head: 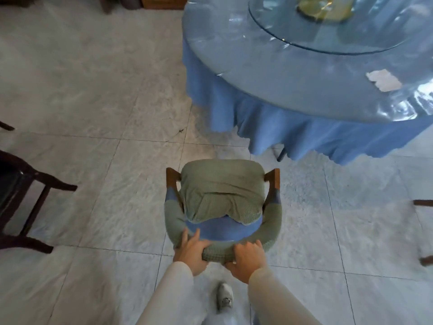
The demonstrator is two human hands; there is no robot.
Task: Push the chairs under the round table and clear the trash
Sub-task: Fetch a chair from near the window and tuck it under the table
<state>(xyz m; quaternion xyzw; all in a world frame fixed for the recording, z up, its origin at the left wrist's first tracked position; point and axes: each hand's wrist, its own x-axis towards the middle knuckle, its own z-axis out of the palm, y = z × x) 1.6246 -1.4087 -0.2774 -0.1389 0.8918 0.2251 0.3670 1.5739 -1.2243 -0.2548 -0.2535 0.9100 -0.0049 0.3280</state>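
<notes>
The round table (269, 73) fills the upper right of the view, draped in a blue cloth with a clear plastic sheet over it and a glass turntable (328, 36) on top. Its skirt hangs to near the floor, and one table leg shows beneath the hem.

The padded armchair (222, 202), with a green seat cushion and a blue-and-green wrapped backrest, stands on the tiled floor (93, 90) in front of the person, well short of the table and facing it, with open tiles between its front edge and the cloth. Judging by that gap, this chair is not yet pushed under, so the pushing step is under way rather than done.

A dark wooden chair (21, 195) sits off to the left, well apart from the table and turned away from it; it looks like work left to do. Parts of another chair poke in at the right edge.

The left hand (191, 250) and the right hand (248, 259) are both clenched over the top of the armchair's backrest, fingers curled forward.

A white crumpled napkin (384, 80) lies on the tabletop near the right edge, untouched, so the trash is likely uncleared.
</notes>
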